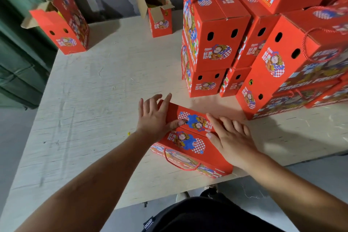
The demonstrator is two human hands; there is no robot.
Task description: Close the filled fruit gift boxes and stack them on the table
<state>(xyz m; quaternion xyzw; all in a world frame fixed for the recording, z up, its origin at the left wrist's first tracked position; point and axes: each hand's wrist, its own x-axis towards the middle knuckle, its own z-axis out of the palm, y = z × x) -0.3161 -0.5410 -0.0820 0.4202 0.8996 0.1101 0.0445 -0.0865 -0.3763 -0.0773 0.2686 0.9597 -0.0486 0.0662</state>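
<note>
A red fruit gift box (190, 143) with a cartoon print and a red rope handle stands near the table's front edge, its two top flaps folded down. My left hand (156, 118) lies flat on the far flap's left end, fingers straight. Flat on the flaps' right end presses my right hand (229, 137). A stack of closed red boxes (212, 37) rises at the right and back right, several high. Two red boxes stand with flaps up: one at the far left (64, 24), one at the back middle (160, 17).
The pale wooden table (105, 100) stretches bare to the left and middle. Its front edge runs just below the box. A green panelled wall stands beyond the left edge. A grey wall is behind the table.
</note>
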